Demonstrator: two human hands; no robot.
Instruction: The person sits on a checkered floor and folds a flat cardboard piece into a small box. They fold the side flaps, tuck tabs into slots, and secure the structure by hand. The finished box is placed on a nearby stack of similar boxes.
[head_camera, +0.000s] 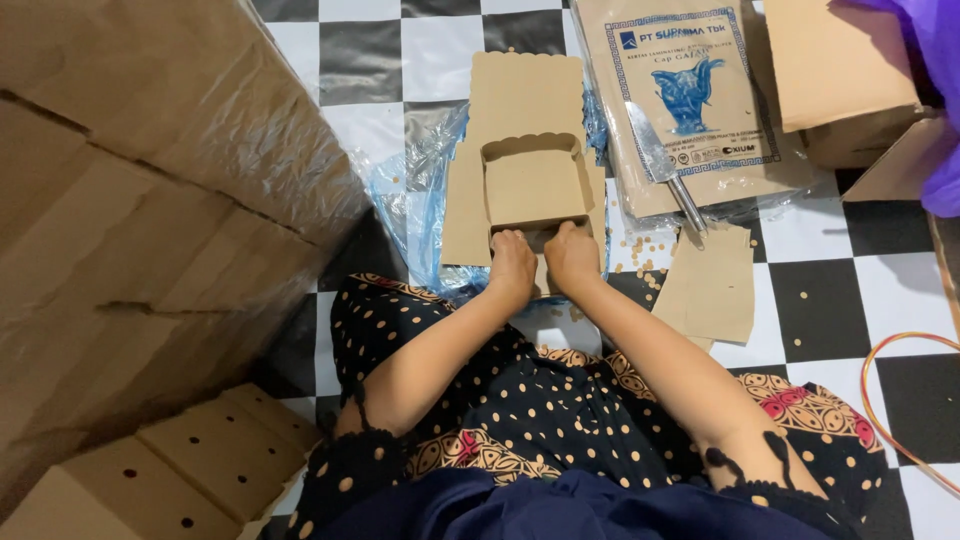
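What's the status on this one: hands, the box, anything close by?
Left hand and right hand both pressing the near wall of the half-folded cardboard box. Box sits on flat blanks. Knife lies right, apart.

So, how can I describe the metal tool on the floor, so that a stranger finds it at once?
Start at the half-folded cardboard box under both hands, then look to its right at the plastic-wrapped stack of brown paper. The knife lies slanted across that stack's lower left corner. It is the only shiny metal thing among brown cardboard.
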